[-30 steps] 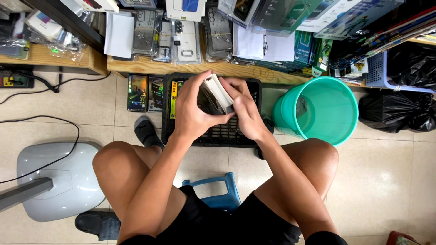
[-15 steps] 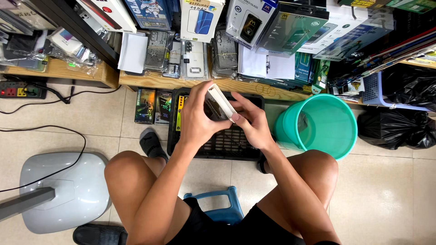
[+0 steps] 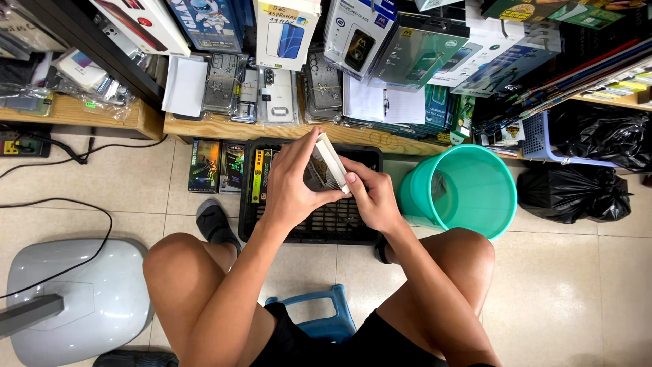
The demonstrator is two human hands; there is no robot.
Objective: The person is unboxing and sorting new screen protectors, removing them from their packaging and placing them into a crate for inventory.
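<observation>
From the head camera, looking straight down, the person sits on a blue stool (image 3: 319, 318) with bare knees spread, and both hands meet over a black slatted crate (image 3: 319, 221) that sits on the tiled floor. The left hand (image 3: 293, 182) is wrapped around a small flat box (image 3: 327, 163) with white edges, fingers along its far side and thumb along the near side, holding it tilted on edge above the crate. The right hand (image 3: 372, 194) is closed on the same box from the other side, its fingertips pinching the lower right corner. Inside the crate, toward its left wall, a few narrow yellow-and-green packs (image 3: 261, 173) stand on end. Just right of the crate stands a turquoise plastic bucket (image 3: 468, 194), almost touching it. Left of the crate, two dark flat packages (image 3: 217, 165) lie on the floor beside a foot in a grey sock (image 3: 216, 221). Beyond the crate runs a low wooden shelf (image 3: 224, 128) crowded with phone cases and boxed screen protectors. Far to the left of the crate sits the pale grey base of a fan (image 3: 81, 299), with a black cable (image 3: 75, 204) looping across the tiles. Black rubbish bags (image 3: 591, 163) lie well to the right of the crate, past the bucket.
</observation>
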